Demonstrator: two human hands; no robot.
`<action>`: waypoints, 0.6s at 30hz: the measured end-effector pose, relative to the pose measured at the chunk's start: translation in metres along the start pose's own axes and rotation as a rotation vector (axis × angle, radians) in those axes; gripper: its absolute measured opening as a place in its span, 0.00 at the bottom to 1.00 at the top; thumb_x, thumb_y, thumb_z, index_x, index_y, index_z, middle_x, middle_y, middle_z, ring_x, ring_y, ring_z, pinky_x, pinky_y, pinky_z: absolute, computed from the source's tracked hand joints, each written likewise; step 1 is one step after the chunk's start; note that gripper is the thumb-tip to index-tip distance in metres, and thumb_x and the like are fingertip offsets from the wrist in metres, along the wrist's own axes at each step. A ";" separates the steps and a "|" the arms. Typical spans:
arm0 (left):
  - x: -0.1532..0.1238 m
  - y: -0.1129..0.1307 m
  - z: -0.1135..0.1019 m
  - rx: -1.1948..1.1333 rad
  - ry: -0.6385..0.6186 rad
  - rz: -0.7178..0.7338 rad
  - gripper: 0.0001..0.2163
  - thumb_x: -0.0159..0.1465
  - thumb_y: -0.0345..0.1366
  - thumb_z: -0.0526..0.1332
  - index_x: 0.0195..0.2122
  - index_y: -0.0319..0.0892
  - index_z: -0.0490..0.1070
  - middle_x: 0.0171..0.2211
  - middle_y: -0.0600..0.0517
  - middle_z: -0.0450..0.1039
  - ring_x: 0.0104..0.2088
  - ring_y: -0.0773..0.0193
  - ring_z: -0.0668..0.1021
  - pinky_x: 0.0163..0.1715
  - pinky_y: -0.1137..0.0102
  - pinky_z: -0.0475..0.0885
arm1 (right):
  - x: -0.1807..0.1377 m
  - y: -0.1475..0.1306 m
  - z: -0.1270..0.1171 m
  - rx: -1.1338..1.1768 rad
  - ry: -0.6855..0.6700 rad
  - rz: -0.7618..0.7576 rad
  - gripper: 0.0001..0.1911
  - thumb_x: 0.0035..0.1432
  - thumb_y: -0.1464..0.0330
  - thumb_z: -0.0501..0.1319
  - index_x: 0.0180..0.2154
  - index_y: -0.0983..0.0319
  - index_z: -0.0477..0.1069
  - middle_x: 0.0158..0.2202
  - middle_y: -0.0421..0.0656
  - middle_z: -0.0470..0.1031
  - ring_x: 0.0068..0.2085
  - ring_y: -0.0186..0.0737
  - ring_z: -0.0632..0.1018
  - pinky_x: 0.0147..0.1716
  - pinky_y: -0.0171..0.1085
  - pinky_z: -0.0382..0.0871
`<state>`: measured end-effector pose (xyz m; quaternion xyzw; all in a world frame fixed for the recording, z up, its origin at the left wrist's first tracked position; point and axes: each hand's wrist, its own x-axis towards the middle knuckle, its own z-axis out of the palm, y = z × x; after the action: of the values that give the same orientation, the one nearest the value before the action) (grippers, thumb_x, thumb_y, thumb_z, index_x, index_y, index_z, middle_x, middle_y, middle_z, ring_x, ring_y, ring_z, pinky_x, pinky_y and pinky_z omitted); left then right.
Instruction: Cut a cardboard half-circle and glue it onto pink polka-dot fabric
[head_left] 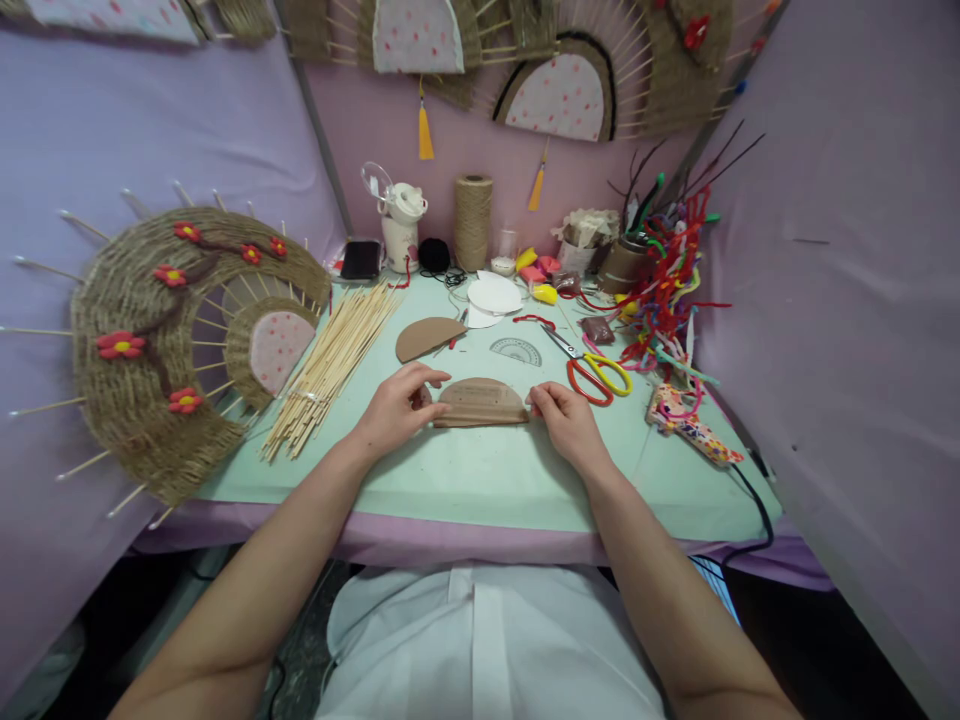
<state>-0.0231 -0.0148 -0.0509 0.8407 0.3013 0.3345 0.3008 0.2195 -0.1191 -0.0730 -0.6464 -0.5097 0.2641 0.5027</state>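
Person's bare hands [397, 408]: two
Brown cardboard half-discs [487, 411]: two distinguishable, stacked layers uncountable
Pale thin wooden sticks [330, 370]: too many to count
Red flowers with yellow centres [120, 345], left woven arch [112, 290]: six
Hanging yellow tassels [426, 135]: two
Tan twine cone [473, 225]: one
Round black yarn ball [434, 256]: one

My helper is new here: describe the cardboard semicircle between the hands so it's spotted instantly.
On the green tabletop, look between the left hand and right hand. There is a cardboard semicircle, its straight edge roughly parallel to the tabletop's front; the similar piece farther back slants.
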 end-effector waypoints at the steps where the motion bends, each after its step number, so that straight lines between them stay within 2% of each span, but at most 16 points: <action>1: 0.000 0.000 0.000 0.003 -0.005 0.006 0.13 0.59 0.38 0.65 0.45 0.42 0.73 0.38 0.51 0.69 0.25 0.71 0.70 0.28 0.72 0.68 | 0.000 0.001 0.000 0.007 0.005 0.004 0.16 0.61 0.58 0.55 0.28 0.61 0.70 0.23 0.37 0.68 0.28 0.36 0.69 0.31 0.35 0.61; 5: 0.000 -0.002 0.001 0.025 -0.006 0.019 0.11 0.61 0.37 0.63 0.43 0.42 0.74 0.37 0.51 0.70 0.26 0.70 0.71 0.28 0.72 0.68 | 0.002 0.003 0.001 0.033 0.007 0.024 0.14 0.60 0.58 0.56 0.29 0.61 0.71 0.24 0.38 0.69 0.29 0.37 0.70 0.32 0.36 0.62; 11: 0.000 -0.005 0.002 0.053 -0.021 0.007 0.11 0.60 0.38 0.63 0.43 0.42 0.74 0.37 0.51 0.70 0.26 0.69 0.71 0.29 0.71 0.69 | 0.003 0.005 0.003 0.086 -0.002 0.039 0.13 0.57 0.60 0.58 0.40 0.61 0.71 0.25 0.39 0.71 0.29 0.39 0.73 0.33 0.38 0.65; 18: -0.001 -0.006 0.002 0.049 -0.018 -0.015 0.11 0.59 0.38 0.65 0.42 0.42 0.75 0.36 0.51 0.71 0.27 0.69 0.71 0.30 0.70 0.68 | 0.002 0.005 0.001 0.085 -0.012 0.018 0.15 0.56 0.60 0.58 0.43 0.60 0.71 0.25 0.38 0.72 0.29 0.38 0.72 0.33 0.38 0.65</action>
<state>-0.0239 -0.0121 -0.0565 0.8485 0.3129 0.3172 0.2854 0.2209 -0.1165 -0.0774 -0.6274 -0.4952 0.2940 0.5241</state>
